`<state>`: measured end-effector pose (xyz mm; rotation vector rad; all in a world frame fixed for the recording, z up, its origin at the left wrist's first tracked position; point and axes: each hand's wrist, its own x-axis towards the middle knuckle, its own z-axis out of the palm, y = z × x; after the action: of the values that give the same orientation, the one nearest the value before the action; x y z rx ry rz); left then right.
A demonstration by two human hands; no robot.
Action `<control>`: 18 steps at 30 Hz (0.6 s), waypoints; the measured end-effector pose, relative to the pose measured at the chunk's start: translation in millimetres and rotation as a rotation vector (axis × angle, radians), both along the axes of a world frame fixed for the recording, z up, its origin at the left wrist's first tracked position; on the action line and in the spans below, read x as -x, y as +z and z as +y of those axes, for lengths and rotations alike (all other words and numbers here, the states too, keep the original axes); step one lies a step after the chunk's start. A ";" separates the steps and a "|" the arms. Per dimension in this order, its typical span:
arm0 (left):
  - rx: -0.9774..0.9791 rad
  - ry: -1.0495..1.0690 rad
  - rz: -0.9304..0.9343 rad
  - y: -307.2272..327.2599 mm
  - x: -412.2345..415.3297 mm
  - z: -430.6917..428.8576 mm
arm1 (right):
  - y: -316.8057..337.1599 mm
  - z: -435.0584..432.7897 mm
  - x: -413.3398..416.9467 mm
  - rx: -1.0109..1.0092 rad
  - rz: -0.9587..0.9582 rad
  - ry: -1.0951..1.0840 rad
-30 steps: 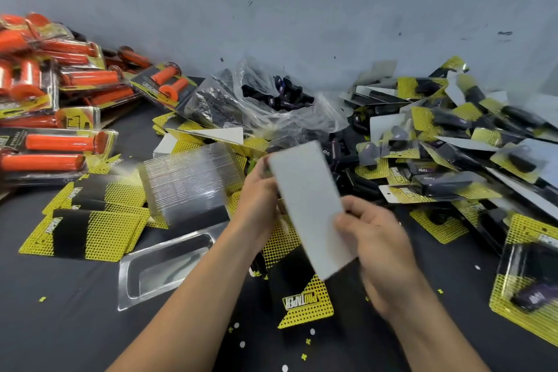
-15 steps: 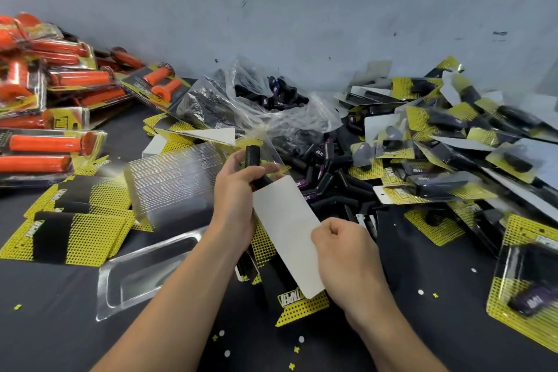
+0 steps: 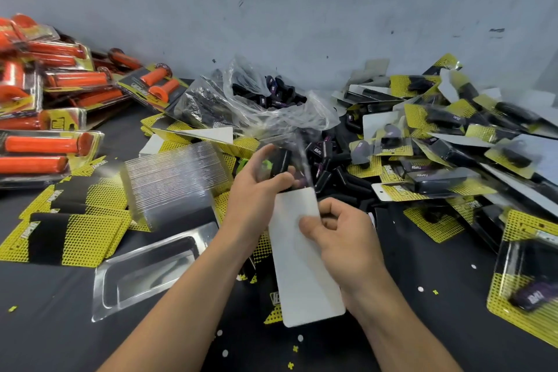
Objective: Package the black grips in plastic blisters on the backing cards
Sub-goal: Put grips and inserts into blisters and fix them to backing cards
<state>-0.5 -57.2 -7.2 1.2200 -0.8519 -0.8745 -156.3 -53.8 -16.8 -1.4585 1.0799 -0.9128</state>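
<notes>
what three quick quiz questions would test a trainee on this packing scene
1. True or false: the rectangular cardboard backing card shows its plain white side to the camera.
2. The left hand holds: A a stapler; B a clear plastic blister with a black rubber grip; C scissors.
3. Fill in: the right hand pinches the ___.
Key: 1 true; 2 B; 3 backing card.

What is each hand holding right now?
Left hand: grips a clear blister with a black grip inside.
Right hand: pinches the white backing card.
</notes>
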 end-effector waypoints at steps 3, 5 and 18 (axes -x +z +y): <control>-0.039 0.116 -0.244 -5.9 -1.2 -1.4 | -1.0 -4.7 1.4 0.040 -0.022 -0.139; -0.034 0.211 -0.343 -7.5 0.8 -2.1 | -0.8 -6.2 0.8 0.070 -0.013 -0.180; -0.115 0.266 -0.359 -7.8 -5.2 -2.3 | -4.2 -5.5 2.3 0.084 0.056 -0.131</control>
<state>4.7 -59.5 -15.0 1.5798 -0.9051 -0.5011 -158.6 -59.3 -21.0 -1.5029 1.2026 -1.0256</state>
